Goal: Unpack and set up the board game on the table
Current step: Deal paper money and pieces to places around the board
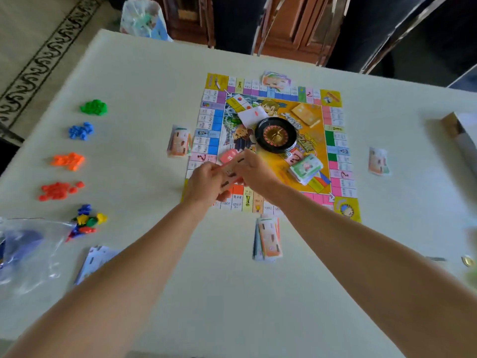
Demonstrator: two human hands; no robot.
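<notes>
Now the left hand and right hand both pinch a card stack over the near-left corner of the board, apparently sorting it; next it wants laying down neatly.

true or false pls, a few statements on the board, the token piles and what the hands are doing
1. A roulette wheel sits on the game board. True.
2. The green tokens lie right of the board. False: the green token pile lies on the table left of the board.
3. The left hand and the right hand both hold pink slips over the board. True.
4. The orange token pile lies between the blue token pile and the red token pile. True.
5. No play money lies by the board's near edge. False: a money stack lies there.
</notes>
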